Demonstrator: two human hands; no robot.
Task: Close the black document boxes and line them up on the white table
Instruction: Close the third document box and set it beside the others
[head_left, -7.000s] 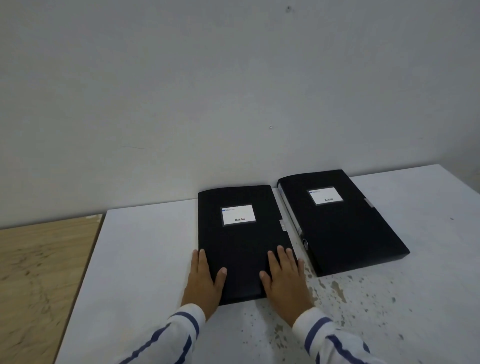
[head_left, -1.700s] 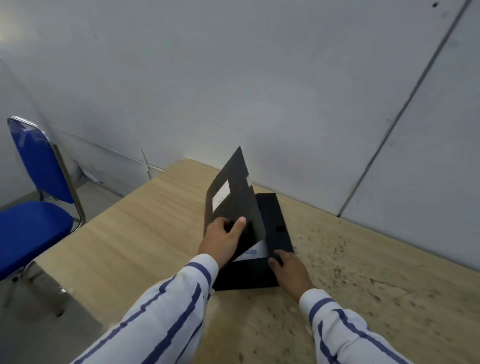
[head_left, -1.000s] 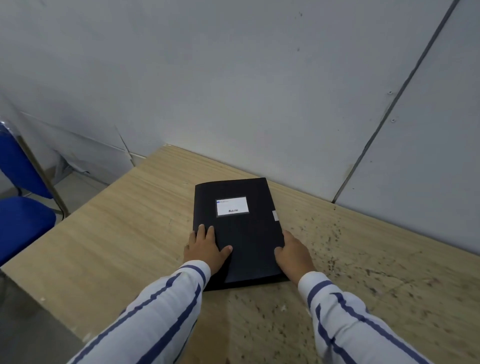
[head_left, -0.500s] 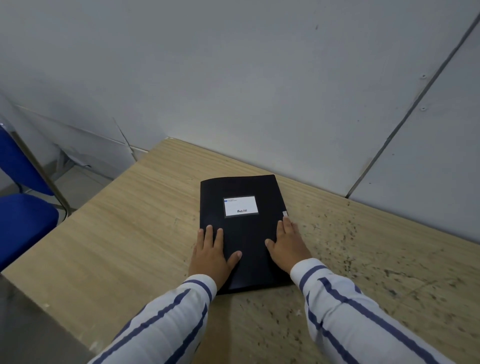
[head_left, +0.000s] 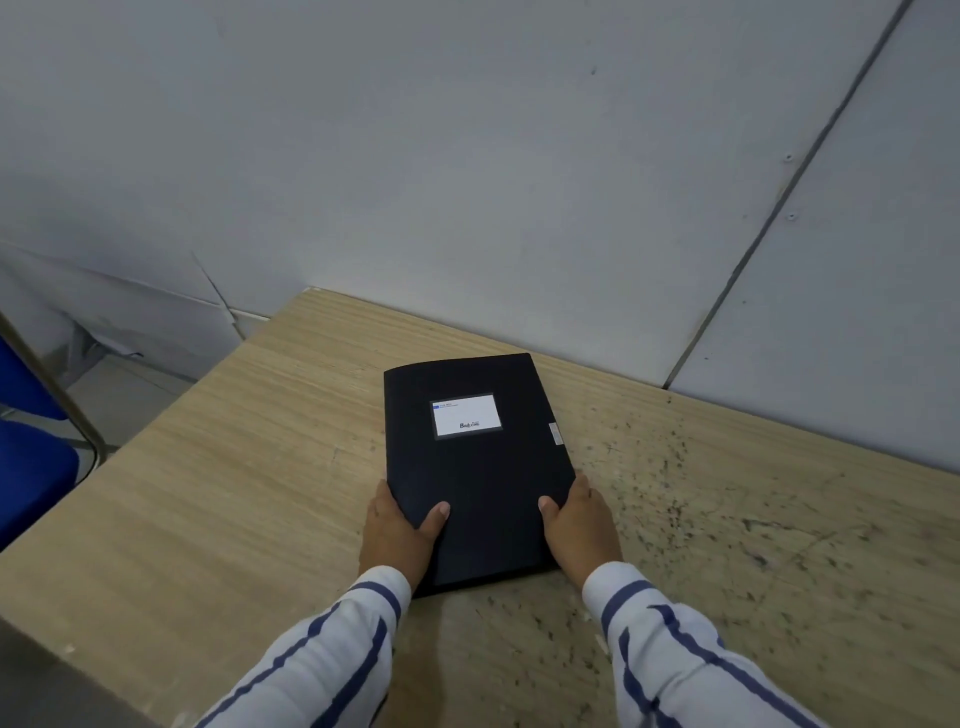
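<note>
A black document box (head_left: 475, 467) with a white label near its top lies shut and flat on a wooden table (head_left: 218, 499). My left hand (head_left: 397, 530) grips the box's near left edge, thumb on the lid and fingers under the side. On the near right edge my right hand (head_left: 579, 525) holds it the same way. The white table and the other black boxes are out of view.
A grey wall runs right behind the wooden table. A blue chair (head_left: 26, 457) stands at the far left, beyond the table's left edge. The table's right part is speckled with dark stains (head_left: 727, 509).
The lid was pushed down shut about a second ago. Both hands then lay flat on the cover; now they have slid to the box's side edges and grip it.
</note>
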